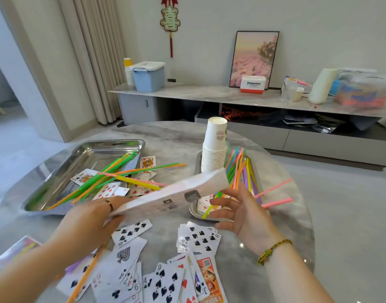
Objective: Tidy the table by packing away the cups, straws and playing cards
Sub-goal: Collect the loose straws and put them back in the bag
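Playing cards [161,276] lie scattered face up at 6 o'clock on the surface [264,248], an orange straw [87,274] slanting across them at 7. Just beyond, the left hand [93,219] has its fingers [113,203] clamped on the near end of a long white pack [170,193] – blurred, its print unreadable. It slants up toward 2 o'clock. The right hand [242,213] is held spread, fingers [222,202] apart and holding nothing, just under the pack's far end; whether they touch it, I cannot tell. Behind them a small tray [195,212] holds cards and coloured straws [242,169]. A cup stack [215,145] stands at 12 – a large tray [89,149] at 10.
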### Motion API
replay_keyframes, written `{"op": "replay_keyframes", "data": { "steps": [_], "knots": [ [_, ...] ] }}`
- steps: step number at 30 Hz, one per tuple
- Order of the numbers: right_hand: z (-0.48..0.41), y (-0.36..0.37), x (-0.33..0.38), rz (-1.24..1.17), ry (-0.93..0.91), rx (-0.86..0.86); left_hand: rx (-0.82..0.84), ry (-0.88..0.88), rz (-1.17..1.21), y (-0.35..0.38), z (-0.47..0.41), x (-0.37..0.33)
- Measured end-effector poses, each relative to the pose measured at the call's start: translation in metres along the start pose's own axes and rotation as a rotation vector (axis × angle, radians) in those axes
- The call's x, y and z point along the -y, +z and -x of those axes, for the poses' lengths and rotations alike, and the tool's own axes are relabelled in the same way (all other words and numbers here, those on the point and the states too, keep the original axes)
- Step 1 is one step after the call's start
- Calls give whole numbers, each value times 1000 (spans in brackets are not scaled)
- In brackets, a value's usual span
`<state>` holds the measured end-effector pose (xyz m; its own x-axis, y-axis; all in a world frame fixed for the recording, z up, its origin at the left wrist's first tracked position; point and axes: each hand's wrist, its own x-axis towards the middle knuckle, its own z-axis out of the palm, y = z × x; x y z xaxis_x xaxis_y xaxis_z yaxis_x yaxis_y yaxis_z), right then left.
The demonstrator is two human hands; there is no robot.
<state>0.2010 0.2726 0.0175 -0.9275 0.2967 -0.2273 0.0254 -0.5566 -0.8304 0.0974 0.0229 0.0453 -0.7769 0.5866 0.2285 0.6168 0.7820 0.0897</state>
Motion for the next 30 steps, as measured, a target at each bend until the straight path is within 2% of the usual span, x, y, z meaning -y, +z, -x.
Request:
{"op": "replay_keyframes", "data": {
  "steps": [4,6,10,12,14,20,24,28,30],
  "knots": [
    [-1,7,-18,96,114,56,-98,127,15,19,19,15],
    [0,6,-21,114,142,47,-89,160,22,26,22,15],
    [0,2,-25,330,109,9,114,175,99,40,23,11],
    [-3,2,-28,463,54,-39,302,189,134,46,23,9],
    [-7,6,-28,554,-8,-77,353,242,176,46,15,-4],
    [-14,9,-38,734,-128,-57,275,464,223,52,-25,-71],
    [-20,3,-42,723,-130,-74,214,442,200,58,-46,-90],
    [-24,0,-38,741,-130,-74,110,376,288,58,-54,-87],
    [-26,-2,-36,767,-101,-72,72,346,242,57,-57,-84]
  ]
}}
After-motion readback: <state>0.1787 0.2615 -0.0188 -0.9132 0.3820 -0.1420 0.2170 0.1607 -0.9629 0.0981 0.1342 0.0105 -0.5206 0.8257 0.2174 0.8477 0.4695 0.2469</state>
